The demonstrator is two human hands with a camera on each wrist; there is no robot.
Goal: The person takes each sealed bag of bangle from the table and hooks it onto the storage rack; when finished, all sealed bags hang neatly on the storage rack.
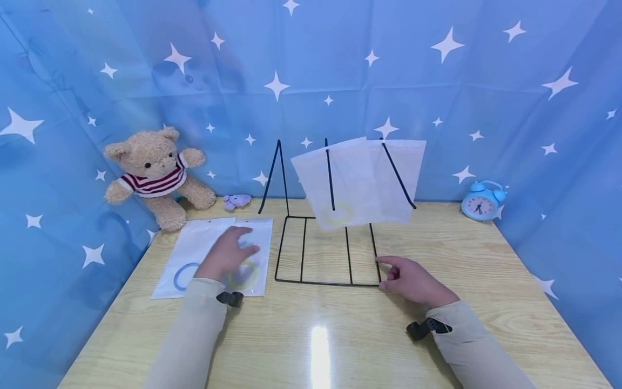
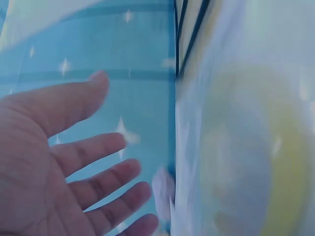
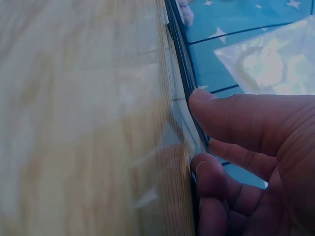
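Note:
My left hand (image 1: pixel 228 251), fingers spread, hovers over two translucent white bags on the table. A blue ring (image 1: pixel 184 276) shows on the left bag (image 1: pixel 194 243), and a yellow ring (image 1: pixel 243 275) on the right bag (image 1: pixel 259 237). My right hand (image 1: pixel 410 278) holds the front right corner of a black wire rack (image 1: pixel 316 282), thumb and fingers at its side wire. Two more translucent bags hang from the rack's middle and right prongs; the front bag (image 1: pixel 340 178) bears a yellow ring (image 1: pixel 338 214) and partly covers the other bag (image 1: pixel 400 162). The left prong (image 1: pixel 272 175) carries no bag.
A teddy bear (image 1: pixel 153 167) in a striped shirt sits at the back left, near a small purple toy (image 1: pixel 236 201). A blue alarm clock (image 1: pixel 481 202) stands at the back right. Blue star-patterned curtain (image 1: pixel 330 65) surrounds the wooden table (image 1: pixel 272 335).

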